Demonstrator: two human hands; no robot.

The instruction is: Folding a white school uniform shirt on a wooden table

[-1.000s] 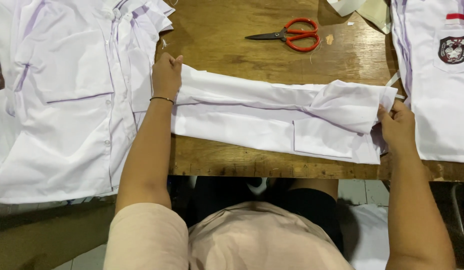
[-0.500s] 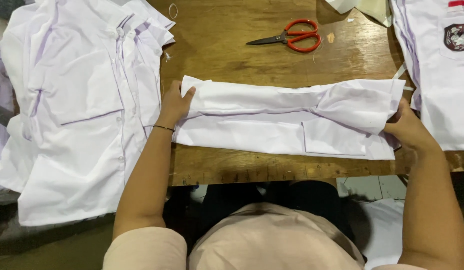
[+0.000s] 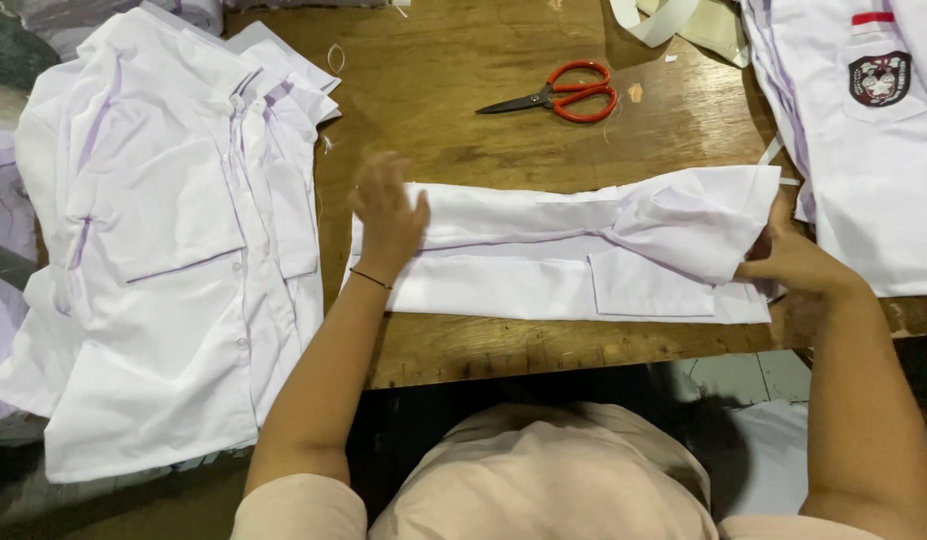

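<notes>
Since half a second ago the left hand (image 3: 388, 212) has slid onto the folded white shirt (image 3: 573, 255) – fingers spread flat on its left end. Across from it, the right hand (image 3: 788, 262) pinches the shirt's right end. That shirt lies on the wooden surface (image 3: 453, 110), long axis left to right – one hand at each end. One pair of red scissors (image 3: 563, 92) sits beyond it; two shirt stacks (image 3: 163, 260) flank it.

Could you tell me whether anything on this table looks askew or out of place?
Nothing is damaged or spilled. The folded white shirt is bunched and lifted at the end by the right hand, not flat like the end under the left hand. Red-handled scissors lie loose on the wooden table.
</notes>
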